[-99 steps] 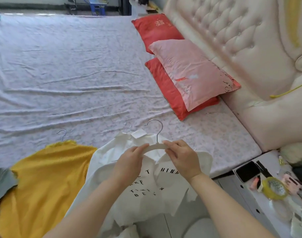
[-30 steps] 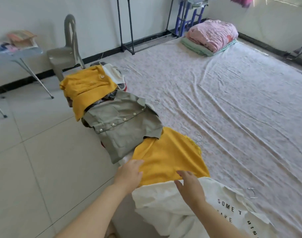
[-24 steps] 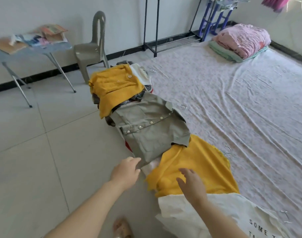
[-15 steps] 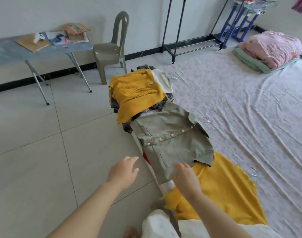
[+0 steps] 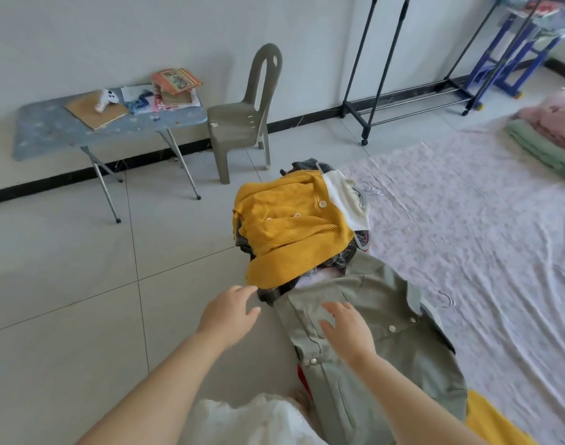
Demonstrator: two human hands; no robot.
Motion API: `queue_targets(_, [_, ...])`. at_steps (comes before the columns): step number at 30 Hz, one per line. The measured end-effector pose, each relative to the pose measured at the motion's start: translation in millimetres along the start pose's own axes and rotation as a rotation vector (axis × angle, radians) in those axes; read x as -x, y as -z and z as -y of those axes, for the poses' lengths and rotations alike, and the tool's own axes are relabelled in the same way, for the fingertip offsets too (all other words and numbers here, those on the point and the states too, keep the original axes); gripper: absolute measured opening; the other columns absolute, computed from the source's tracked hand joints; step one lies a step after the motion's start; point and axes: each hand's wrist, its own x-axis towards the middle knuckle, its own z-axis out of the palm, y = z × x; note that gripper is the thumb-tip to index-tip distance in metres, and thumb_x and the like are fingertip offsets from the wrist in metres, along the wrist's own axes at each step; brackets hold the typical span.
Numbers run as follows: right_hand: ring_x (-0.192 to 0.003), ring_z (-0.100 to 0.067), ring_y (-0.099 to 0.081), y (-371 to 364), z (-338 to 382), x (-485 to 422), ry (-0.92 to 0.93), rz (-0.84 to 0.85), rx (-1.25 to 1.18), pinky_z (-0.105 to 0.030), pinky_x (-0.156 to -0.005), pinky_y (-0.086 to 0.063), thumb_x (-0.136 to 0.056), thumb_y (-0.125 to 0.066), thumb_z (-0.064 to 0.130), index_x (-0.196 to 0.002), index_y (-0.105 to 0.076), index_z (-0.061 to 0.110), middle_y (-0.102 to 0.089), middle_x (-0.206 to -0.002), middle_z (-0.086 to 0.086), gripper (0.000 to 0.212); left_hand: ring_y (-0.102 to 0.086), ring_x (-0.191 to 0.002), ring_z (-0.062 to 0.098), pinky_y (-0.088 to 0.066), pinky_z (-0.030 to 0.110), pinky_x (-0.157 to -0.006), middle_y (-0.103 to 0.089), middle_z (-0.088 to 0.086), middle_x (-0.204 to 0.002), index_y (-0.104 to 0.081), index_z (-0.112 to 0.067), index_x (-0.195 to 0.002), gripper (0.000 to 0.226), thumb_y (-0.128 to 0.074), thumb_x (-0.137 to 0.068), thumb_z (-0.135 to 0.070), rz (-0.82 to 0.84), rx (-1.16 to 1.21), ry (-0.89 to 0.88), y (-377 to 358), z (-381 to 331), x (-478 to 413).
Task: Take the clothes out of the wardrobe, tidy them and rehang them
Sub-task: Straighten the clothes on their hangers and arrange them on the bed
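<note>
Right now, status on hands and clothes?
Left hand open, by the yellow cardigan. Right hand open, over the grey-green shirt. Neither holds anything. Nothing in the way.

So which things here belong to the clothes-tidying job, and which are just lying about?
Job: green shirt under the right hand, yellow cardigan on the pile, white garment, hanger hooks, clothes rack, left hand.

Lying about: folding table, books, chair, folded blankets.

Clothes [image 5: 306,232] piled along bed edge
</note>
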Motion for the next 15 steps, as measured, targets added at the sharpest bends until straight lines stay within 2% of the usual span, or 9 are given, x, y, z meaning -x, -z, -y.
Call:
queue_targets(6, [-0.118,-0.014,-0.049,11,29,-73,-0.036,-0.001,0.027,-0.028,-0.091,-0.045,-0.092,-0.048,0.026,-0.133,-0.047,0.022,-0.049,-0.131,0.002,0.041,-0.047,-0.120,0.019,-0.042,0.031,-0.091,-0.041,-0.003,-0.141,-0.039,-0.027,-0.137,0.049,-0.047,-0.091,-0.041,0.064,-0.043,-0.075,32,12,-84])
queue_targets(15, [-0.112,-0.011,-0.052,13,86,-179,-0.266,-0.127,-0.042,-0.022,-0.088,-0.041,-0.093,-0.052,0.030,-0.133,-0.047,0.022,-0.048,-0.133,0.004,0.041,-0.046,-0.121,0.016,-0.043,0.032,-0.091,-0.041,-0.006,-0.139,-0.041,-0.027,-0.135,0.049,-0.045,-0.090,-0.046,0.189,-0.101,-0.271,104,51,-243])
